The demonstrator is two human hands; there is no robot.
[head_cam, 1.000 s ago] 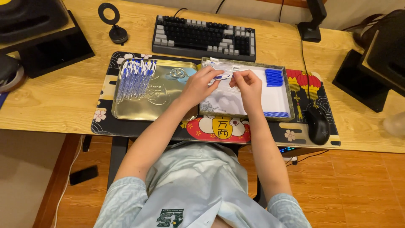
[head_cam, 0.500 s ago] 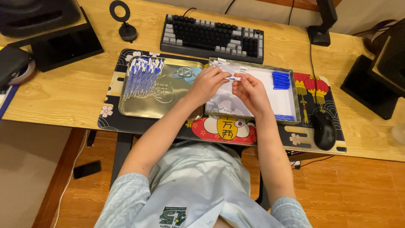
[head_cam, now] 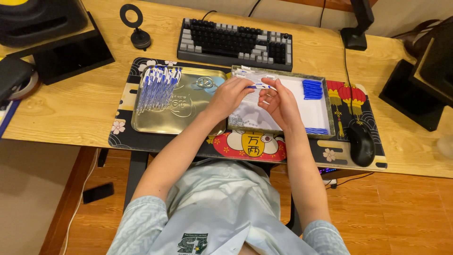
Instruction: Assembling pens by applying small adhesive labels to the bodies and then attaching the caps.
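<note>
Both hands meet over the shallow box [head_cam: 325, 123]: left hand [head_cam: 231, 94] and right hand [head_cam: 278, 101] pinch one blue-and-white pen [head_cam: 257, 87] between them, probably to line its parts up. Finished pens [head_cam: 158, 87] fill the gold tray [head_cam: 188, 120] to the left.

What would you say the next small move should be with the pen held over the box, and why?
Probably carry the pen left and lay it with the finished pens on the gold tray. The left hand and right hand hold it together over the box, and it seems to be assembled; blue parts remain in the box.
</note>
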